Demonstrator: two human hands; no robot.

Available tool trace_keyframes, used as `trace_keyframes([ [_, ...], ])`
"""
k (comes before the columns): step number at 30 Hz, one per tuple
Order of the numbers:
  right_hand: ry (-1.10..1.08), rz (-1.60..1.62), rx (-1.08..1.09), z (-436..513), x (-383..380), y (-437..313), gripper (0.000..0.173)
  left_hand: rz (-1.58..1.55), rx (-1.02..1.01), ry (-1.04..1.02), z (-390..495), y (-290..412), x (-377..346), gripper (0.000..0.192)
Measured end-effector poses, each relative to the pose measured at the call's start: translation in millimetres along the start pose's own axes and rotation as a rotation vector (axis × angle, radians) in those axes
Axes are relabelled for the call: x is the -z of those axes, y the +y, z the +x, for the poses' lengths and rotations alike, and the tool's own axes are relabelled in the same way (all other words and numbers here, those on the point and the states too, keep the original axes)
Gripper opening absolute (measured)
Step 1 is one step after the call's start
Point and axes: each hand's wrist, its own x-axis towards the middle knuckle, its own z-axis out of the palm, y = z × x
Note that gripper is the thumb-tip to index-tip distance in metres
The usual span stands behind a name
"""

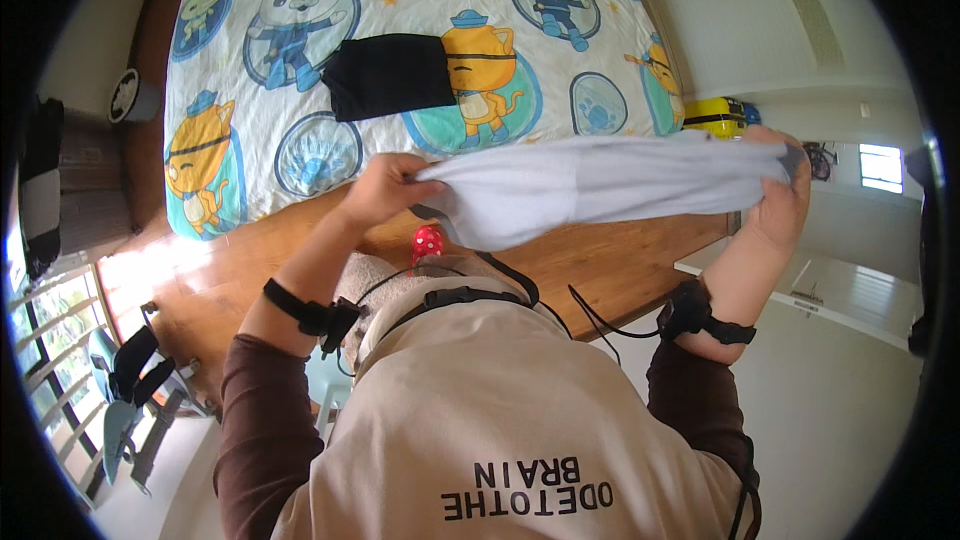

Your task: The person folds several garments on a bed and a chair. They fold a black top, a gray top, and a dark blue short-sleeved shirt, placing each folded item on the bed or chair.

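A light grey-white garment (577, 180) is stretched sideways in the air between both hands, in front of my body. It has darker grey edging at its ends, and its exact kind cannot be told. My left hand (390, 187) pinches its left end, thumb and fingers together. At the other end, my right hand (780, 184) grips a bunched, dark grey part. Beyond the garment, a black folded cloth (394, 79) lies flat on the bed's cartoon-print cover (390, 0). The raised garment hides part of the bed's near edge.
Wooden floor (262, 277) runs along the bed's near side. A bin (135, 97) and a cardboard box (94, 180) stand left. A yellow suitcase (712, 118) is at the right. Black cables (600, 319) hang by my waist. A chair (135, 390) stands near the window at lower left.
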Motion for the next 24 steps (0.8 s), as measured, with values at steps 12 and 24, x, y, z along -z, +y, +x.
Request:
trace_keyframes([
  [12, 0.544, -0.732, -0.157, 17.5, 110.0, -14.5, 0.034, 0.321, -0.399, 0.253, 82.6, 147.2, 103.4, 0.017],
  [24, 0.495, -0.127, -0.022, 154.2, 149.0, 9.9, 0.034, 0.563, -0.608, 0.379, 251.9, 231.2, 162.8, 0.019],
])
